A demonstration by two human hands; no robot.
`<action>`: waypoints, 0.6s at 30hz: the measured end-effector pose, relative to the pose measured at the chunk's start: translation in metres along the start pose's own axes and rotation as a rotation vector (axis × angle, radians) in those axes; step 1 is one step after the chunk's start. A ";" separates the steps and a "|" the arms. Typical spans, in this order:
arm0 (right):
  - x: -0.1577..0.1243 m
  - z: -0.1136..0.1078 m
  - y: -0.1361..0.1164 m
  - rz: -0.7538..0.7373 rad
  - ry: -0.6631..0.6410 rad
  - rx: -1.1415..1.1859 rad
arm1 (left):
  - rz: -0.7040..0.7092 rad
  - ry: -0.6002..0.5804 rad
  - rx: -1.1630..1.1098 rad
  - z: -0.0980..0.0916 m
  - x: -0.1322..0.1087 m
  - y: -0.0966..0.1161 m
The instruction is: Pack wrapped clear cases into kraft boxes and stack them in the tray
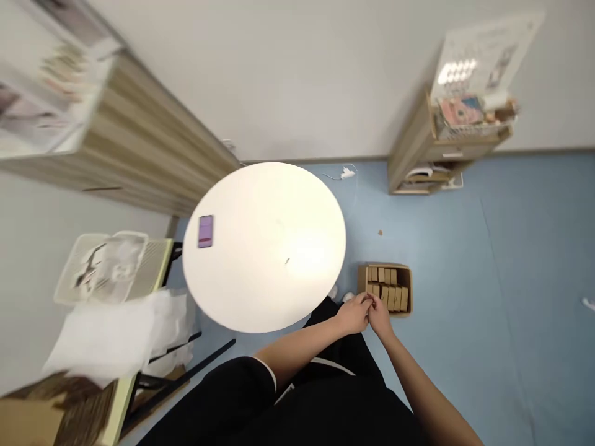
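My left hand [353, 314] and my right hand [380, 317] meet in front of my body, beyond the lower right edge of the round table. Their fingertips are pinched together and touch. Whatever lies between them, if anything, is too small or hidden to make out. Just beyond the hands, an open cardboard carton [362, 279] stands on the floor. Inside it, several small brown boxes [397, 298] stand packed in rows. The hands overlap the carton's near left corner in the view; I cannot tell whether they touch it.
A round white table [251, 272] holds a phone [205, 231] and a small dark thing [287, 261]. To the left is a shelf with white baskets [125, 266] and white bags [106, 334]. A wooden cabinet [409, 155] and a white plug strip [347, 173] are by the wall.
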State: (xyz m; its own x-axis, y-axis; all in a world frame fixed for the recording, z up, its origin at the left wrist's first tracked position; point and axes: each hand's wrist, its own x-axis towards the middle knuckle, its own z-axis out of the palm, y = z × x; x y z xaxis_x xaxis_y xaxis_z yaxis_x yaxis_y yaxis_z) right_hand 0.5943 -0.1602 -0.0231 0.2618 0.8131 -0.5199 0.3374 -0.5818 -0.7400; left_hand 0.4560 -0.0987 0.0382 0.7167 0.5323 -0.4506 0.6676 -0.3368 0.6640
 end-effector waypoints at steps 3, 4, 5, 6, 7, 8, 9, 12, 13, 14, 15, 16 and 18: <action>-0.020 -0.003 -0.097 -0.257 -0.135 -0.165 | -0.018 0.227 -0.047 -0.064 -0.076 -0.007; -0.024 0.002 -0.130 -0.341 -0.180 -0.252 | -0.059 0.291 -0.062 -0.081 -0.103 -0.014; -0.029 0.010 -0.163 -0.426 -0.219 -0.338 | -0.106 0.352 -0.078 -0.095 -0.130 -0.023; -0.034 0.022 -0.195 -0.509 -0.258 -0.412 | -0.158 0.415 -0.093 -0.107 -0.159 -0.034; -0.040 0.039 -0.225 -0.590 -0.288 -0.474 | -0.211 0.482 -0.108 -0.116 -0.189 -0.047; -0.046 0.059 -0.253 -0.667 -0.317 -0.522 | -0.263 0.550 -0.122 -0.122 -0.220 -0.060; -0.054 0.083 -0.279 -0.729 -0.340 -0.560 | -0.313 0.618 -0.136 -0.125 -0.252 -0.075; -0.087 0.173 -0.346 -0.864 -0.414 -0.648 | -0.468 0.806 -0.185 -0.124 -0.351 -0.124; -0.102 0.206 -0.365 -0.903 -0.447 -0.677 | -0.523 0.857 -0.206 -0.122 -0.384 -0.141; -0.118 0.240 -0.382 -0.940 -0.486 -0.704 | -0.576 0.898 -0.227 -0.120 -0.418 -0.158; -0.135 0.274 -0.398 -0.974 -0.529 -0.730 | -0.627 0.929 -0.246 -0.117 -0.452 -0.175; -0.154 0.307 -0.412 -1.005 -0.575 -0.752 | -0.673 0.953 -0.260 -0.115 -0.487 -0.191; -0.190 0.369 -0.437 -1.056 -0.671 -0.796 | -0.766 0.993 -0.278 -0.110 -0.555 -0.220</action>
State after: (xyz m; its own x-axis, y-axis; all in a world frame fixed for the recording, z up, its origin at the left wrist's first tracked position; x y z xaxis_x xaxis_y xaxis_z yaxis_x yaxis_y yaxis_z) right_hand 0.0640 -0.0541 0.2416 -0.7956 0.5835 -0.1629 0.5543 0.5926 -0.5844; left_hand -0.1106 -0.2343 0.2080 -0.3665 0.9053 -0.2150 0.6901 0.4194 0.5898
